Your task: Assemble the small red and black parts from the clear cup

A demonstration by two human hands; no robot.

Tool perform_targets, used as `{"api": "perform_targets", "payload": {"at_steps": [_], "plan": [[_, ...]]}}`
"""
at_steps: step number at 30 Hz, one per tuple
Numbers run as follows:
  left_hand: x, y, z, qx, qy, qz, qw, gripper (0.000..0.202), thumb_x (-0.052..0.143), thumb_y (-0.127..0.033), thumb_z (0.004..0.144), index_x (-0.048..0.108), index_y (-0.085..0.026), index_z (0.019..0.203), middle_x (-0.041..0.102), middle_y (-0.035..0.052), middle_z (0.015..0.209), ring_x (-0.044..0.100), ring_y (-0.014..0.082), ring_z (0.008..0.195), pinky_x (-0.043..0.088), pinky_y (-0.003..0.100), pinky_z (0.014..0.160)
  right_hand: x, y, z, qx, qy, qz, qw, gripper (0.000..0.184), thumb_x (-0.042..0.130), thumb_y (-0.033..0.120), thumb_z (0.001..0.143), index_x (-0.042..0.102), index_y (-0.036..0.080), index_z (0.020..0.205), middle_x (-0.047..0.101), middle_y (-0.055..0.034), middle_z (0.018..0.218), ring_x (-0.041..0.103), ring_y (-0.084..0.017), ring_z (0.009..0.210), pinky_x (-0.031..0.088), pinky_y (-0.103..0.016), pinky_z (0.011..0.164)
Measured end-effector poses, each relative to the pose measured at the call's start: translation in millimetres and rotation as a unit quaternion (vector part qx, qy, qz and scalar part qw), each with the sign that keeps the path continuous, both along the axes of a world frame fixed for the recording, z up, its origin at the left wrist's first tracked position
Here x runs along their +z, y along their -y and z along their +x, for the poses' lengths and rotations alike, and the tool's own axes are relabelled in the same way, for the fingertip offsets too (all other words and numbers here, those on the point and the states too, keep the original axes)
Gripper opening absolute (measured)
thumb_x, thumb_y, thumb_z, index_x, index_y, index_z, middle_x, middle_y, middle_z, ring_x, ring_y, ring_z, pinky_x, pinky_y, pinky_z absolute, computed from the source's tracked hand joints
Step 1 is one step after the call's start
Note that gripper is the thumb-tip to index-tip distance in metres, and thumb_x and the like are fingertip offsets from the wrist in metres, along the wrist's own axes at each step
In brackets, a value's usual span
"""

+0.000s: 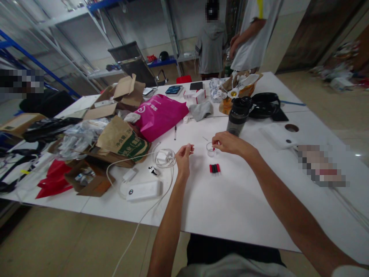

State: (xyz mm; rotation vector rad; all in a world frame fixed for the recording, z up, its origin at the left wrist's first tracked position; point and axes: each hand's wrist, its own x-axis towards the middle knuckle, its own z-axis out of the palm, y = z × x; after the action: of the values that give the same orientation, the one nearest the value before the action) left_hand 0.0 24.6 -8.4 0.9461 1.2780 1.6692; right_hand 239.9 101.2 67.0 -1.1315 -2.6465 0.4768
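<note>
My left hand (183, 159) is raised over the white table, its thumb and fingers pinched together. Whatever may be between those fingertips is too small to make out. To its right, my right hand (229, 142) reaches in with fingers closed at the rim of a small clear round container (210, 150). A tiny reddish bit shows at the fingertips, but its kind is unclear. Nearer to me lies a row of small red and black sticks (214, 168) with thin pale ends. A short thin piece (205, 138) lies beyond the container.
A dark-lidded bottle (238, 115) stands just beyond my right hand. Left are a white power bank (144, 191), a coiled white cable (164, 157), black-and-white small items (153, 171), a pen (175, 132), a pink bag (161, 113) and cardboard boxes (89, 179). People stand behind the table.
</note>
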Motion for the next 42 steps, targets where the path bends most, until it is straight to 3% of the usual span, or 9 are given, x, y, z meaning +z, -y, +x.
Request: {"api": "perform_targets", "payload": {"at_steps": [16, 42], "plan": [[0.5, 0.3, -0.5, -0.005, -0.002, 0.0, 1.0, 0.038, 0.08, -0.057, 0.093, 0.083, -0.019, 0.091, 0.075, 0.0065, 0.09, 0.067, 0.0165, 0.084, 0.052, 0.028, 0.076, -7.7, -4.9, 0.6, 0.003, 0.013, -0.001, 1.0, 0.013, 0.07, 0.025, 0.101, 0.081, 0.019, 0.104, 0.08, -0.0107, 0.106, 0.071, -0.025, 0.099, 0.049, -0.033, 0.087], [0.0, 0.7, -1.4, -0.012, -0.008, -0.001, 1.0, 0.037, 0.079, -0.057, 0.094, 0.083, -0.02, 0.092, 0.074, 0.0059, 0.09, 0.067, 0.0166, 0.084, 0.051, 0.028, 0.076, -3.5, -3.4, 0.5, -0.008, 0.008, -0.014, 1.0, 0.012, 0.072, 0.027, 0.101, 0.08, 0.019, 0.098, 0.079, -0.0094, 0.1, 0.07, -0.023, 0.091, 0.047, -0.033, 0.081]]}}
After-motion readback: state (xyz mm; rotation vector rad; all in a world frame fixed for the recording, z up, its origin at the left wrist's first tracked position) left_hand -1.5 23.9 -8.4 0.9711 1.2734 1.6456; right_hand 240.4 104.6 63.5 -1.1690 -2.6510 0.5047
